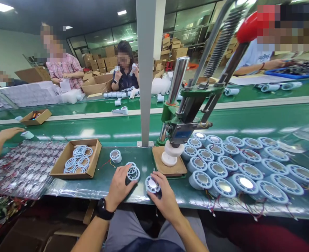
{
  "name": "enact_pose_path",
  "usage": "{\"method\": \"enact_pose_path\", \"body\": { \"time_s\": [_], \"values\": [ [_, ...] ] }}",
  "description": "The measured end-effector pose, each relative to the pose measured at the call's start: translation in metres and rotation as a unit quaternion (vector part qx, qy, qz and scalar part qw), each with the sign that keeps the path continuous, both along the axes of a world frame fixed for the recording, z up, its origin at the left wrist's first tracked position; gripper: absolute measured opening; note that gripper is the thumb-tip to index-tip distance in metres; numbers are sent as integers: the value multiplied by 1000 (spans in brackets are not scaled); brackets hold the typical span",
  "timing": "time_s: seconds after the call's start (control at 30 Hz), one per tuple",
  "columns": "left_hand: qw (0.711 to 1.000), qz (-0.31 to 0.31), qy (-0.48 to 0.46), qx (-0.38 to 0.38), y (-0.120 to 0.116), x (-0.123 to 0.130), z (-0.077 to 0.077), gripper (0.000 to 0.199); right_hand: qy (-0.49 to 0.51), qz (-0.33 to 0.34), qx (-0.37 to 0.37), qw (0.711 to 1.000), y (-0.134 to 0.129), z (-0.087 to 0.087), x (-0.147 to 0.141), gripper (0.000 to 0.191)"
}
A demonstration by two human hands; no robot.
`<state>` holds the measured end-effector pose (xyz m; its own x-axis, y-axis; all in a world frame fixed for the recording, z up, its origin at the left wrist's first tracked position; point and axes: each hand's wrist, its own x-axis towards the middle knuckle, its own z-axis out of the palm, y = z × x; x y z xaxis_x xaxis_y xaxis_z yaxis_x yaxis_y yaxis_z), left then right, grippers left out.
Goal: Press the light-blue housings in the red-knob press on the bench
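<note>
My left hand, with a black watch at its wrist, has its thumb and fingers curled around light blue slotted plastic rings low over the bench. To its right, my right hand grips a light blue round housing with a shiny silver centre and a ring-shaped top. Behind my left hand stands a single housing with thin wires coming out. Beyond my right hand is the green hand press, its white round pressing pieces over a brown base board.
A cardboard box of blue rings stands left, beside bagged small parts and another person's hand. Many ring-topped housings with trailing wires fill the right. A grey post rises behind; people sit across the green conveyor.
</note>
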<state>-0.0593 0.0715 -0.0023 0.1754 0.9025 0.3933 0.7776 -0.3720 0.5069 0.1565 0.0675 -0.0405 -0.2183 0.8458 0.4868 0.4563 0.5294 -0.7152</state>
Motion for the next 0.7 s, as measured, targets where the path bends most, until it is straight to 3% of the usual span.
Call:
{"method": "enact_pose_path", "body": {
  "time_s": [0.13, 0.27, 0.43, 0.7],
  "values": [
    [999, 27, -18, -14, -10, 31, 8, 71, 35, -60, 8, 998, 2, -6, -26, 59],
    [997, 61, 6, -45, -15, 56, 10, 52, 52, -83, 34, 995, 2, -8, -39, 59],
    [986, 137, -20, -89, -16, 69, 9, 35, 50, -96, 54, 993, 0, -12, -36, 57],
    [972, 179, -107, -105, -17, 80, 2, 40, 49, -98, 63, 992, 1, -16, -35, 62]
  ]
}}
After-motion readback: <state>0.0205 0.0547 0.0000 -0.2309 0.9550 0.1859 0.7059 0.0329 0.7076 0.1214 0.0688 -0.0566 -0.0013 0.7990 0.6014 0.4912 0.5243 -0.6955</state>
